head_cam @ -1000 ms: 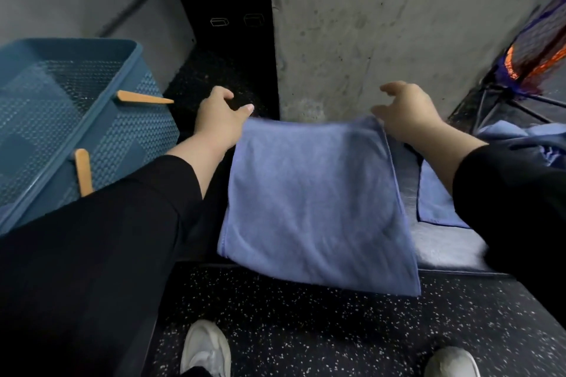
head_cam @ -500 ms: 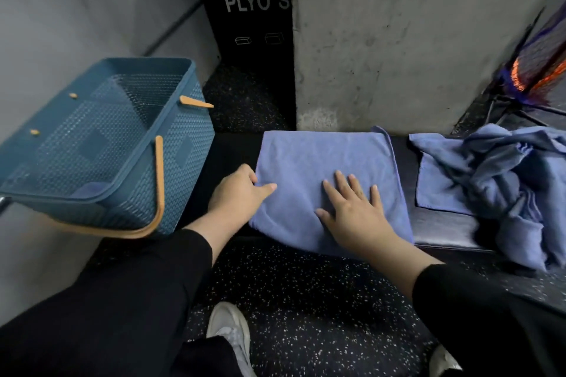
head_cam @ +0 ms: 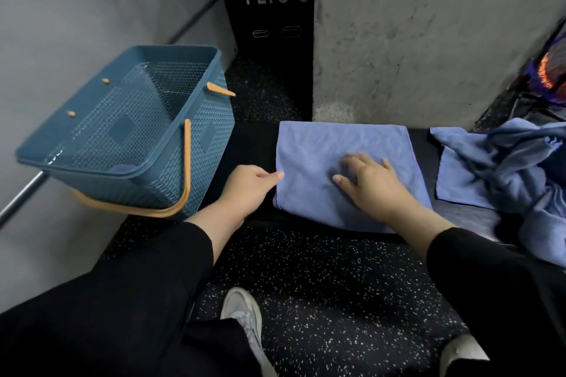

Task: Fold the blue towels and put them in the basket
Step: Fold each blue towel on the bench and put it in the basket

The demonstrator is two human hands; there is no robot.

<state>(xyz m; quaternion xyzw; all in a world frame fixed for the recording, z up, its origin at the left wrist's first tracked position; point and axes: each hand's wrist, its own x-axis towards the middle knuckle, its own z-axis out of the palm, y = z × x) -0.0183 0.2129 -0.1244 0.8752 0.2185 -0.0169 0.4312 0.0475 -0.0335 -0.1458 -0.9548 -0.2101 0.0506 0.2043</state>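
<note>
A folded blue towel [head_cam: 337,147] lies flat on a low dark bench [head_cam: 254,144], its front edge hanging a little over the side. My right hand [head_cam: 370,180] presses flat on the towel's middle with its fingers spread. My left hand [head_cam: 248,187] pinches the towel's left edge between thumb and fingers. A blue woven basket [head_cam: 92,159] with orange handles stands tilted at the left, with something blue low inside it. A heap of loose blue towels [head_cam: 505,168] lies at the right of the bench.
A concrete pillar [head_cam: 428,40] rises just behind the bench, with a black box marked PLYO [head_cam: 269,9] beside it. A grey wall runs along the left. My shoes [head_cam: 242,312] stand on the speckled black floor. Netted gear [head_cam: 548,70] sits at far right.
Both hands came down from the towel's far corners. The right hand has slid over the towel's middle, and the left hand has taken the left edge. The view has pulled back.
</note>
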